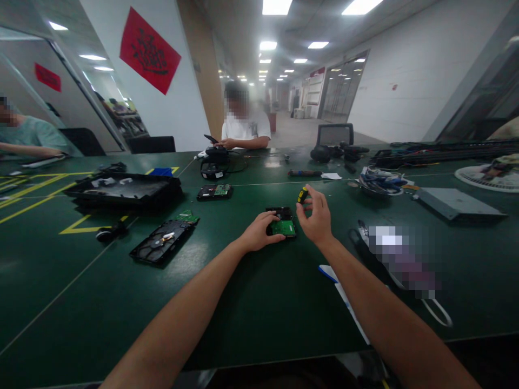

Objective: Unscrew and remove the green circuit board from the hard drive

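My left hand (260, 231) holds a small hard drive (285, 228) by its left side, thumb at the near edge and fingers on the far part. The drive lies on the table with its green circuit board facing up. Just to the right, my right hand (317, 217) pinches a short yellow-and-black screwdriver handle (302, 195) between thumb and fingers, raised above the drive's right side. Its shaft and tip are too small to make out. A black part, its kind unclear, shows at the drive's far end.
An opened drive (162, 240) and another drive (214, 192) lie to the left, near a black tray (133, 186). On the right are a phone-like item (399, 259), a grey metal box (458, 204) and a cable bundle (381, 181). A person (245, 128) sits across the table.
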Motion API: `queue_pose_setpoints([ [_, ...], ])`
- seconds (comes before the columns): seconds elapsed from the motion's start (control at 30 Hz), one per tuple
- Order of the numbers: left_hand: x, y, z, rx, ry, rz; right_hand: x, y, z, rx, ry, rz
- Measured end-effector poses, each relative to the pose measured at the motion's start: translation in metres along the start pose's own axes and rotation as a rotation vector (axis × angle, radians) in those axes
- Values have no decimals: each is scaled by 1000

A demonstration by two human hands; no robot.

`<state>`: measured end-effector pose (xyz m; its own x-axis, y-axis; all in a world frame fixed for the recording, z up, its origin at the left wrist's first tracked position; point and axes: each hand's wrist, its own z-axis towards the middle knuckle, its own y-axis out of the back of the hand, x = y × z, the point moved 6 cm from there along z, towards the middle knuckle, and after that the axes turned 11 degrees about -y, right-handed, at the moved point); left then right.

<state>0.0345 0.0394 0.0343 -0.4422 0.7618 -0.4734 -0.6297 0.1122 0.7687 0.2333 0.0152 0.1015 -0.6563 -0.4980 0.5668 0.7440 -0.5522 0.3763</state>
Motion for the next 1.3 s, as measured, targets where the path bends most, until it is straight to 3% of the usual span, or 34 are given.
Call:
queue_pose_setpoints([
  [1.3, -1, 1, 1, 6, -7, 3, -1, 2, 1, -35, -8, -22],
])
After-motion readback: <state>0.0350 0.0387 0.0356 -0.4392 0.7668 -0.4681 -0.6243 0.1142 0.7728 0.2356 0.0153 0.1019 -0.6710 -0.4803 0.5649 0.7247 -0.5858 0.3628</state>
